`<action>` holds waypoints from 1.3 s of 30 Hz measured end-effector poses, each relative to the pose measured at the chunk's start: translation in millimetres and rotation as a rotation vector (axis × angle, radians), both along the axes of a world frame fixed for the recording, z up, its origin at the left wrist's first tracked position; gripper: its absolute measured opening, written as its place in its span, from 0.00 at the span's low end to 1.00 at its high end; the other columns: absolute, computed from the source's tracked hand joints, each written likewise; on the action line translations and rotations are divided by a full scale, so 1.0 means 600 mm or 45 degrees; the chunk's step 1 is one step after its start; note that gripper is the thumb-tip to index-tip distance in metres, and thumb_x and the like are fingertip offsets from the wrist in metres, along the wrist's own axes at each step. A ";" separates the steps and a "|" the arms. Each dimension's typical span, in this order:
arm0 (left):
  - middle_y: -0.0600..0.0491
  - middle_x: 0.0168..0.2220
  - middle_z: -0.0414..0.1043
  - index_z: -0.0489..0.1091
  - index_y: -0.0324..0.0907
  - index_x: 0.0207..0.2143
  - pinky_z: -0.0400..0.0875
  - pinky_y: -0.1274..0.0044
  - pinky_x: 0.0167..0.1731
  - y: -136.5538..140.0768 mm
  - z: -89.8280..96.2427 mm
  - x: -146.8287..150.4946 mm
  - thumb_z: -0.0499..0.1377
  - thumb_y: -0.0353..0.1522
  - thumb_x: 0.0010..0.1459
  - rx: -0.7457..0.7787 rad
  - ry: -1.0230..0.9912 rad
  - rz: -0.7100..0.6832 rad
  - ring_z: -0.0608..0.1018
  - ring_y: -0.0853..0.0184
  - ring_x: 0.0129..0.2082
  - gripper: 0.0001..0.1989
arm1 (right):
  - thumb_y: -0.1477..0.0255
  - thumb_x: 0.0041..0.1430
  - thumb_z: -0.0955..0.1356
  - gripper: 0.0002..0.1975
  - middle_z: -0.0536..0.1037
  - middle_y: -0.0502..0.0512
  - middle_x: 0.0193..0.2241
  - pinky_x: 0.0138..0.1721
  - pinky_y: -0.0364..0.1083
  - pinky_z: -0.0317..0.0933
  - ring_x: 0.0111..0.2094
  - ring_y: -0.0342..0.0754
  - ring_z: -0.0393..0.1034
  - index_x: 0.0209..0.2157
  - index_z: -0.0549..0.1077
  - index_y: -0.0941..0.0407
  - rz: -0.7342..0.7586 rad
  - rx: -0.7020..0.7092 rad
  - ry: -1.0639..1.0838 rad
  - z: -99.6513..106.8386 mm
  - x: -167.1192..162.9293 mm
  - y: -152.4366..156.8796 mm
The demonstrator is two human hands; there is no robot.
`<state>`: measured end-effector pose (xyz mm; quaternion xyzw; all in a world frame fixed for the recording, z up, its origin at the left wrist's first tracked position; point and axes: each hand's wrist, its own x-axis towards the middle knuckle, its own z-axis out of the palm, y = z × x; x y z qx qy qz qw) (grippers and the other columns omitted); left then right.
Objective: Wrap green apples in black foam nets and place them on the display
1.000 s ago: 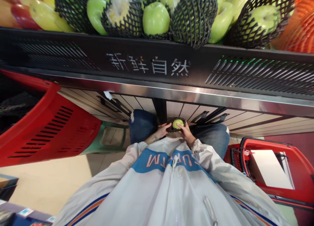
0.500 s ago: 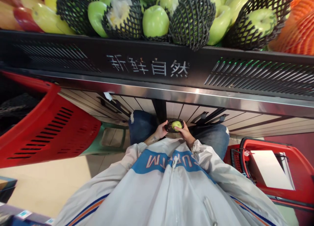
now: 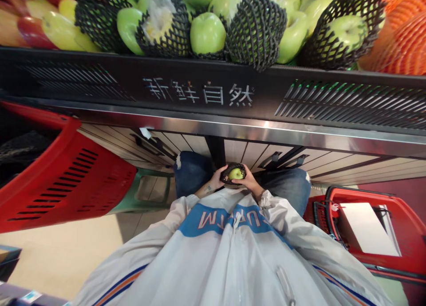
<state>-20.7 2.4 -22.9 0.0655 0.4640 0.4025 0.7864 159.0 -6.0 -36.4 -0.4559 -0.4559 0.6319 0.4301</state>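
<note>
Close to my chest, both hands hold one green apple [image 3: 236, 173] that sits partly inside a black foam net sleeve [image 3: 226, 176]. My left hand [image 3: 216, 180] grips the sleeve's left side. My right hand [image 3: 249, 179] holds the apple and sleeve from the right. Only the apple's top shows above the net. Above, on the black display shelf [image 3: 199, 91], lie several green apples [image 3: 207, 33], some in black net sleeves [image 3: 256, 29].
A red shopping basket [image 3: 66, 173] stands at the left, another red basket [image 3: 372, 235] with a white sheet at the lower right. Yellow-red apples [image 3: 49, 26] lie at the shelf's left end, orange netted fruit [image 3: 402, 35] at its right. A green stool [image 3: 151, 188] is below.
The net sleeve has come further up around the apple between my hands. The view has tilted slightly, so the shelf sits a little lower in the picture.
</note>
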 end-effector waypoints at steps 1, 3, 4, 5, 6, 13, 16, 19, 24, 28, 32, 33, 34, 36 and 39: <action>0.49 0.29 0.81 0.77 0.36 0.35 0.78 0.72 0.41 0.000 -0.001 0.000 0.67 0.35 0.55 -0.019 0.017 -0.013 0.81 0.64 0.32 0.10 | 0.71 0.27 0.83 0.46 0.77 0.58 0.51 0.59 0.55 0.65 0.52 0.55 0.72 0.53 0.68 0.53 0.016 0.020 -0.006 -0.002 0.001 0.000; 0.52 0.24 0.78 0.76 0.36 0.32 0.76 0.75 0.37 0.000 -0.004 -0.002 0.67 0.32 0.55 -0.043 0.056 -0.006 0.79 0.67 0.26 0.07 | 0.71 0.26 0.83 0.50 0.76 0.60 0.54 0.63 0.56 0.62 0.55 0.56 0.70 0.56 0.67 0.53 0.041 0.056 -0.022 -0.007 0.004 0.001; 0.53 0.23 0.78 0.76 0.36 0.31 0.76 0.76 0.36 0.001 -0.004 -0.003 0.67 0.31 0.55 -0.042 0.073 0.012 0.78 0.68 0.26 0.06 | 0.71 0.25 0.84 0.52 0.75 0.61 0.56 0.64 0.57 0.60 0.57 0.57 0.70 0.57 0.66 0.53 0.055 0.076 -0.038 -0.010 0.005 0.002; 0.53 0.24 0.78 0.76 0.36 0.32 0.76 0.76 0.37 0.002 -0.004 -0.004 0.66 0.31 0.55 -0.035 0.087 0.035 0.78 0.68 0.26 0.06 | 0.70 0.25 0.84 0.54 0.74 0.62 0.57 0.65 0.58 0.59 0.58 0.58 0.69 0.59 0.65 0.53 0.073 0.098 -0.060 -0.012 0.007 0.003; 0.52 0.27 0.80 0.76 0.37 0.32 0.76 0.76 0.38 0.003 -0.004 -0.005 0.66 0.32 0.56 -0.024 0.099 0.060 0.79 0.68 0.28 0.06 | 0.70 0.25 0.84 0.56 0.73 0.64 0.59 0.66 0.59 0.57 0.59 0.59 0.68 0.60 0.64 0.54 0.092 0.121 -0.085 -0.014 0.008 0.004; 0.51 0.30 0.80 0.77 0.37 0.34 0.73 0.74 0.43 0.000 -0.025 0.004 0.66 0.32 0.53 0.005 0.299 0.072 0.78 0.66 0.33 0.07 | 0.72 0.21 0.84 0.56 0.73 0.62 0.58 0.67 0.57 0.56 0.59 0.58 0.68 0.58 0.66 0.54 0.070 0.006 -0.032 -0.006 0.006 0.003; 0.52 0.29 0.78 0.76 0.39 0.31 0.71 0.74 0.47 -0.003 -0.045 0.009 0.68 0.30 0.49 0.032 0.477 0.076 0.77 0.66 0.34 0.06 | 0.72 0.20 0.83 0.47 0.79 0.56 0.49 0.60 0.55 0.65 0.52 0.55 0.73 0.50 0.71 0.54 0.047 -0.112 0.005 0.000 0.002 0.000; 0.50 0.35 0.78 0.75 0.40 0.34 0.68 0.72 0.54 -0.002 -0.043 0.008 0.67 0.35 0.53 0.128 0.624 0.132 0.77 0.63 0.43 0.09 | 0.71 0.23 0.83 0.42 0.81 0.53 0.44 0.54 0.53 0.69 0.46 0.52 0.75 0.46 0.72 0.54 0.005 -0.190 0.023 0.002 -0.001 -0.002; 0.47 0.59 0.71 0.77 0.43 0.41 0.58 0.69 0.66 -0.009 0.009 0.011 0.62 0.44 0.57 0.539 0.666 0.148 0.68 0.58 0.63 0.16 | 0.68 0.29 0.82 0.39 0.82 0.53 0.41 0.54 0.55 0.69 0.44 0.53 0.77 0.47 0.70 0.54 -0.112 -0.277 0.072 0.013 -0.002 -0.002; 0.41 0.69 0.59 0.72 0.42 0.57 0.48 0.63 0.71 -0.029 0.012 0.026 0.73 0.38 0.43 0.984 0.692 -0.323 0.59 0.51 0.71 0.37 | 0.60 0.37 0.79 0.32 0.82 0.55 0.38 0.53 0.58 0.68 0.43 0.57 0.78 0.46 0.72 0.54 -0.133 -0.296 0.131 0.025 -0.001 -0.005; 0.38 0.71 0.52 0.57 0.43 0.68 0.48 0.61 0.72 -0.029 -0.012 0.029 0.76 0.36 0.36 1.062 0.868 -0.584 0.57 0.49 0.72 0.57 | 0.65 0.33 0.80 0.31 0.83 0.54 0.39 0.53 0.55 0.68 0.46 0.58 0.78 0.45 0.75 0.52 -0.102 -0.503 0.241 0.025 0.002 -0.009; 0.37 0.71 0.53 0.55 0.44 0.69 0.49 0.60 0.71 -0.028 -0.015 0.027 0.77 0.37 0.34 1.040 0.863 -0.603 0.58 0.49 0.71 0.60 | 0.65 0.33 0.80 0.32 0.83 0.54 0.39 0.54 0.54 0.68 0.47 0.58 0.78 0.45 0.75 0.52 -0.082 -0.549 0.270 0.023 0.003 -0.009; 0.37 0.71 0.53 0.53 0.44 0.70 0.50 0.60 0.71 -0.027 -0.016 0.024 0.77 0.39 0.33 1.022 0.832 -0.617 0.58 0.49 0.71 0.62 | 0.64 0.33 0.80 0.32 0.84 0.54 0.40 0.54 0.54 0.68 0.48 0.58 0.78 0.44 0.76 0.52 -0.064 -0.586 0.286 0.021 0.004 -0.008; 0.37 0.72 0.51 0.46 0.45 0.72 0.50 0.61 0.71 -0.026 -0.013 0.019 0.78 0.42 0.32 1.003 0.735 -0.664 0.57 0.48 0.71 0.68 | 0.60 0.34 0.80 0.32 0.84 0.55 0.40 0.54 0.55 0.69 0.49 0.59 0.78 0.44 0.76 0.52 -0.047 -0.635 0.287 0.016 0.007 -0.007; 0.39 0.73 0.48 0.41 0.48 0.73 0.50 0.61 0.71 -0.028 -0.006 0.016 0.78 0.42 0.28 1.007 0.719 -0.761 0.56 0.48 0.72 0.73 | 0.55 0.33 0.80 0.33 0.85 0.56 0.39 0.52 0.55 0.70 0.50 0.61 0.77 0.43 0.78 0.53 -0.017 -0.645 0.237 0.013 0.012 -0.005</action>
